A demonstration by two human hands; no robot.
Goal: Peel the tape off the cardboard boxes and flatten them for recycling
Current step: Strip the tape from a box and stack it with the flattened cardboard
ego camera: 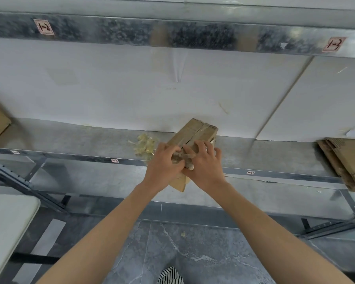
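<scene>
The cardboard box point(195, 132) lies slanted on the front edge of the shelf point(70, 138), its near end past the rim. The left hand point(164, 160) pinches the loosened tape point(178, 159) in a tight grip; the grip of the right hand point(203, 162) curls over the box. I think a sharp pull may tear the tape short or drag the box off the shelf.

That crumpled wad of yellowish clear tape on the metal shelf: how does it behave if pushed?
The crumpled wad of yellowish tape is probably light: thin, see-through, loosely bunched. Likely squashes rather than slides; its adhesive may cling to the grey metal shelf.
</scene>
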